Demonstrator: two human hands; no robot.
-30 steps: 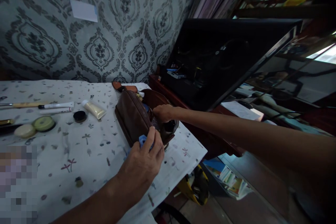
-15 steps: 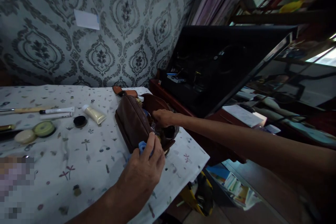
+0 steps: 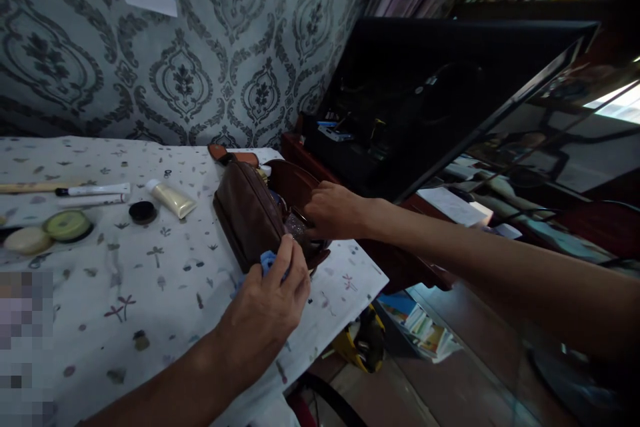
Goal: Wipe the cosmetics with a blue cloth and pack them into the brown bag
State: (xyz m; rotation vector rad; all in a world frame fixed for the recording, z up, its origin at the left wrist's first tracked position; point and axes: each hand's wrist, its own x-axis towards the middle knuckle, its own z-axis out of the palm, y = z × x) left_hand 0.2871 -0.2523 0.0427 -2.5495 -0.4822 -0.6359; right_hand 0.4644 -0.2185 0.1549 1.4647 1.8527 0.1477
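Note:
A brown leather bag (image 3: 247, 210) lies open on the cloth-covered table (image 3: 165, 333), its flap folded back toward the right. My left hand (image 3: 273, 300) is closed at the bag's near end, with a crumpled blue cloth (image 3: 267, 261) in its fingers and its fingertips against the bag's edge. Over the bag's opening, my right hand (image 3: 333, 208) is closed, fingers pointing down and partly hidden. Just beside those fingers shows a glittery item (image 3: 296, 227) inside the bag; whether they hold it is unclear.
Left on the table lie a cream tube (image 3: 171, 198), a black round lid (image 3: 143, 212), a green round compact (image 3: 67, 224) and white pens (image 3: 95, 190). A large black screen (image 3: 450, 100) leans behind the bag. Books (image 3: 430, 333) sit below the table's right edge.
My right hand has drawn slightly up and right in the bag's opening, showing more of the glittery item. My left hand keeps its hold. The view has shifted a little.

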